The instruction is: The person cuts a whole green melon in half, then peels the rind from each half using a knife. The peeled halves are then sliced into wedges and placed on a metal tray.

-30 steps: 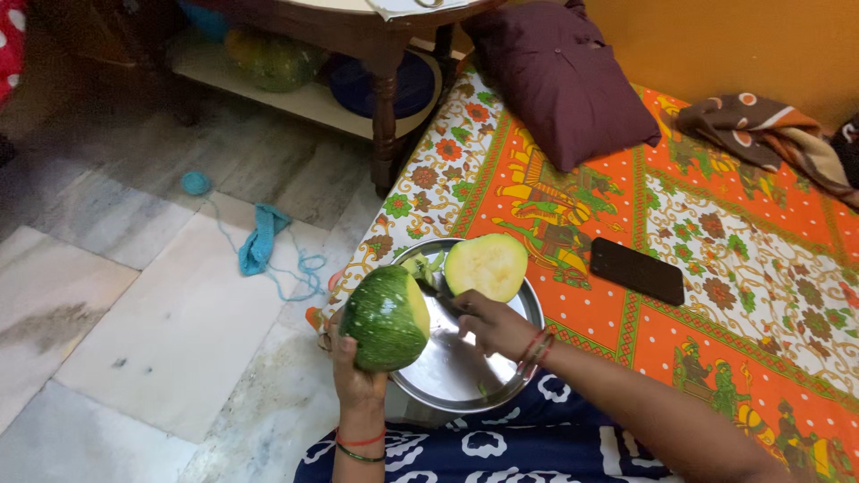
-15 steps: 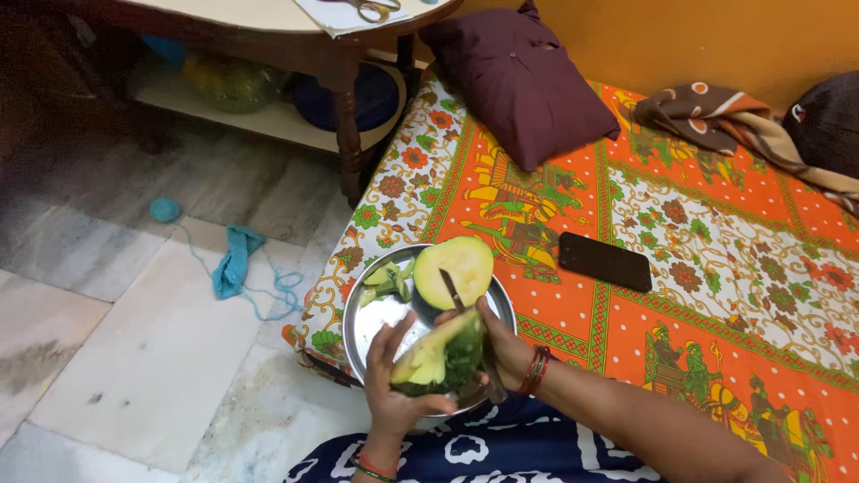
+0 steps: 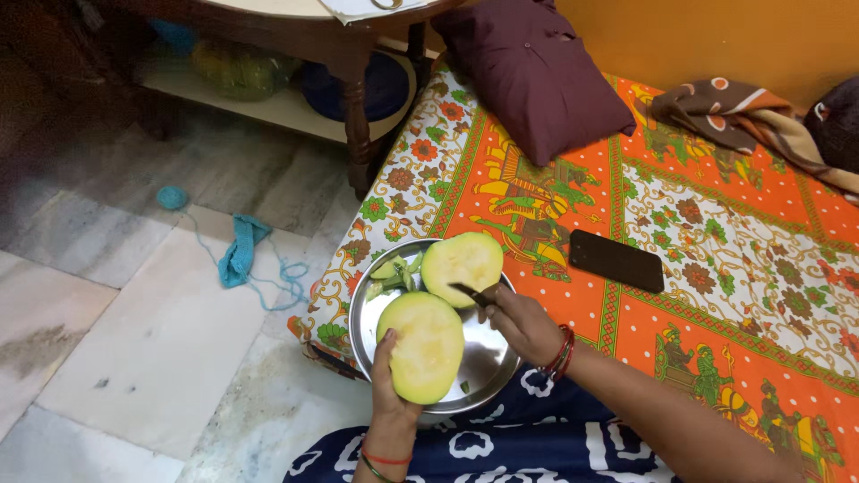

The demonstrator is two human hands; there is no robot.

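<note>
Lower centre: left hand (image 3: 386,380) grips 1 pale-fleshed, green-skinned gourd half (image 3: 421,347), cut face up, over the round steel plate (image 3: 492,365); right hand (image 3: 523,324) is closed on a dark-bladed knife (image 3: 469,292). Judgement: keep fingers behind the blade. 0.5 s earlier, this half lay tilted against the knife.

The round plate (image 3: 494,368) is polished metal, mirror-bright. The cut gourd half (image 3: 422,347) shows pale, matt, moist-looking flesh, like the second half (image 3: 461,263). The knife (image 3: 469,292) has a dark, dull blade. The bedsheet (image 3: 716,233) is printed woven cloth, the cushion (image 3: 535,76) plain matt fabric. The phone (image 3: 616,260) is glossy black. The floor (image 3: 116,304) is smooth veined marble; the yarn (image 3: 237,253) is soft and fuzzy.
</note>
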